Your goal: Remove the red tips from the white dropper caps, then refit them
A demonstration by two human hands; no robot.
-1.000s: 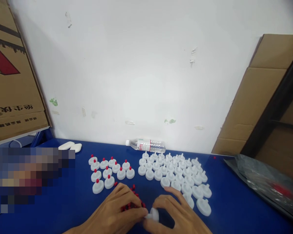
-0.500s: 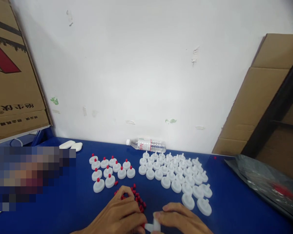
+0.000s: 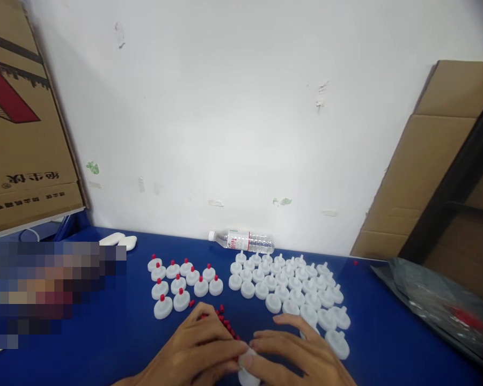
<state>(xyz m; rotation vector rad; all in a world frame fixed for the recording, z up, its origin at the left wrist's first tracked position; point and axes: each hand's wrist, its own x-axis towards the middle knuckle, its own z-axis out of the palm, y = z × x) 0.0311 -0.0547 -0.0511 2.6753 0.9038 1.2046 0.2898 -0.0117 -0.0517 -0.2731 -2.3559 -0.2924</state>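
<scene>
At the bottom centre, a white spouted cap sits between my two hands. My right hand grips it with the thumb and fingertips, its other fingers bent above. The fingertips of my left hand are pinched together at the top of this white cap. A speck of red shows between them, apparently a small red tip cap, mostly hidden by the fingers. Loose red tip caps lie in a pile just behind my left hand, partly covered by it.
White caps with red tips stand at left centre; many bare-spouted white caps stand at right. A clear bottle lies by the wall. A grey plastic bag is at right, cardboard boxes at left. A blurred patch covers the far left.
The white cap has turned from lying sideways to more upright between my hands. My right hand has shifted up and left over it, closer to my left fingertips.
</scene>
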